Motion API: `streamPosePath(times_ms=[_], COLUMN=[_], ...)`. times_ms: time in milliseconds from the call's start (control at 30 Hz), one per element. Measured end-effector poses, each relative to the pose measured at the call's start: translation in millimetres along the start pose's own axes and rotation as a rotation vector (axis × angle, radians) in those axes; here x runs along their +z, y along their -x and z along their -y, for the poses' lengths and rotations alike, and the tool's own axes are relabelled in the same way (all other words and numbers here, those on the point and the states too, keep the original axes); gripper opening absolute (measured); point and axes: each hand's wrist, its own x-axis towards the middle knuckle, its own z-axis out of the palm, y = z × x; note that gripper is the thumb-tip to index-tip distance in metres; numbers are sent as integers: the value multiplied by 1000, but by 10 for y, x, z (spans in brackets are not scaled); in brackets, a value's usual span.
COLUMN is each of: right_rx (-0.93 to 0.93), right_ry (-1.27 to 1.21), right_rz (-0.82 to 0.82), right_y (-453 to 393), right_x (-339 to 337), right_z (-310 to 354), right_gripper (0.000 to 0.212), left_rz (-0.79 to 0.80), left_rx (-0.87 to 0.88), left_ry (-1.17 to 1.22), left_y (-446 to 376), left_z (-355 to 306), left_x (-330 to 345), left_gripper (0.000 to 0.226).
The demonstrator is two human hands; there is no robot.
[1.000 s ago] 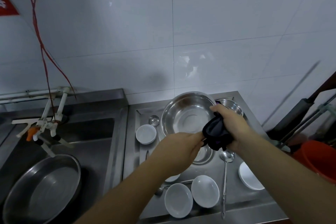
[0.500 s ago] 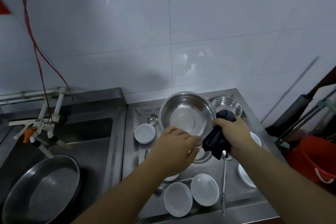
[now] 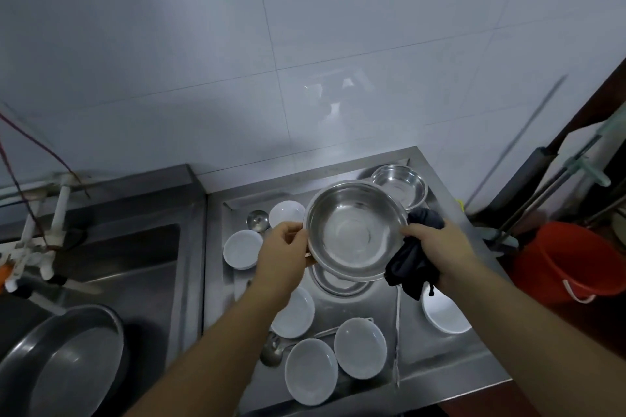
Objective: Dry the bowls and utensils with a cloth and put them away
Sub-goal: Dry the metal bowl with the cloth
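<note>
Fingers of the left hand were curled on the left rim of a steel bowl, held tilted above the draining board. Right hand gripped a dark cloth bunched against the bowl's right rim. Below lay small white dishes, a ladle and a second steel bowl near the wall.

Both bare forearms reach forward, the left hand gripping a steel bowl's rim while the right hand clutches a dark cloth against it.
</note>
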Motion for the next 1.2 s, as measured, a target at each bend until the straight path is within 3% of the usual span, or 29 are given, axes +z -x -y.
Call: streamPosePath(times_ms=[67,267,467,633,900,1000,1200], right_rx=[34,173,61,2,-25,-20,-68], right_ry=[-23,-133,165,456,709,723,831], right_rz=[23,8,-179,-208,-153,-135,-141], right_y=[-125,-686,-1439,-2155,-3187,-3486,-3979], right_x=[-137,-566,-932,-1181,-1133,-1075,-1024], right_z=[33,118,334,498,539,476,325], right_gripper=[9,20,16,19,28,21,29], left_rz=[-17,-13,13,-25,-114,-161,-178], left_rx=[-49,-187,-365,-438,-381,-348,-320], left_ry=[-1,53,113,85,-96,-178,-358], left_y=[-123,-475,-962,-1457,-2249,-2519,-2927], left_z=[35,79,132,191,374,496,745], left_x=[149,770,1505,2037,2462,2551,2705], left_gripper=[10,11,10,8,8,17,14])
